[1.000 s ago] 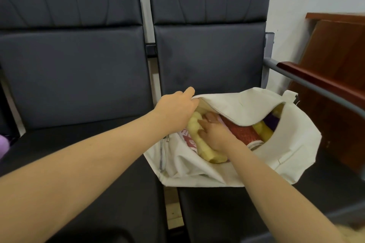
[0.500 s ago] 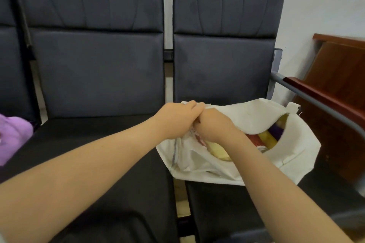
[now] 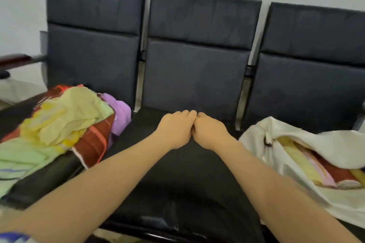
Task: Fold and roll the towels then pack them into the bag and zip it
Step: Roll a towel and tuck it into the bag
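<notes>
A white cloth bag lies unzipped on the right seat, with rolled yellow, pink and red towels showing in its mouth. A loose pile of towels in yellow-green, red-brown, purple and pale green covers the left seat. My left hand and my right hand hover over the middle seat, knuckles touching each other, fingers curled under, with nothing seen in either. Both hands are apart from the bag and from the pile.
Three dark padded seats stand in a row against a white wall. A wooden armrest juts out at the far left. The middle seat holds nothing but my arms above it.
My view has swung left from the bag to the middle seat. Both hands left the bag's mouth and came away together, fists touching. The towel pile has come into view.
</notes>
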The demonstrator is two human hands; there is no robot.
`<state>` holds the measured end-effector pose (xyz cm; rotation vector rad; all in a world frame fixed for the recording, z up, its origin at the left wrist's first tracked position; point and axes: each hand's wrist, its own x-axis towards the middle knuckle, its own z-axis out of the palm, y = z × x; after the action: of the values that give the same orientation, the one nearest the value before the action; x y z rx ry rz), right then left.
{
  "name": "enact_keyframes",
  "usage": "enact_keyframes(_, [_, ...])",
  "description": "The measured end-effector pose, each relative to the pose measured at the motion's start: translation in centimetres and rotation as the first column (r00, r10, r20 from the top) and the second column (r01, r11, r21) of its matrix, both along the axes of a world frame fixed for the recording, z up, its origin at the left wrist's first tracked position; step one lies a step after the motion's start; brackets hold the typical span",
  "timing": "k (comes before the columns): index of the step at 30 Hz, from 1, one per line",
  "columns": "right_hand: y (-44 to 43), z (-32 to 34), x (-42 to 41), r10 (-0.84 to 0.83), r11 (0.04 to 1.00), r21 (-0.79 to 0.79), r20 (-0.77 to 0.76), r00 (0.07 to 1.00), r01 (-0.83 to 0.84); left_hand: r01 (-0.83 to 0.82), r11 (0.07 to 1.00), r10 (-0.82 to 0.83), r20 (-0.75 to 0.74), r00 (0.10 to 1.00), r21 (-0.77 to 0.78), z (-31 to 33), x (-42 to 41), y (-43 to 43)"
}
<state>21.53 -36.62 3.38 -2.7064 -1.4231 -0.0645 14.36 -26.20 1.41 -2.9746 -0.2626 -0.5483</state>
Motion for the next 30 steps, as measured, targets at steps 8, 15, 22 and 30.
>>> enact_keyframes(8, [13.4,-3.7,-7.8,0.193,0.977,-0.046,-0.197,0.961,-0.206,-0.456,0.878,0.46,-0.007,0.888,-0.148,-4.1,-10.0,15.2])
enact_keyframes(15, [18.3,-6.8,-11.4,0.286,0.944,-0.085,-0.271,0.919,-0.319,-0.776,0.625,0.771,-0.091,0.63,-0.081,-9.0,-17.0,27.3])
enact_keyframes(22, [18.0,-8.6,-10.9,0.247,0.947,-0.126,-0.299,0.922,-0.295,-0.764,0.645,0.762,-0.068,0.644,-0.005,-9.6,-17.2,28.9])
enact_keyframes(30, [17.4,-7.7,-9.2,0.205,0.977,0.144,-0.421,0.884,-0.159,-0.09,0.605,0.679,0.454,0.577,-0.791,-1.2,-11.7,22.8])
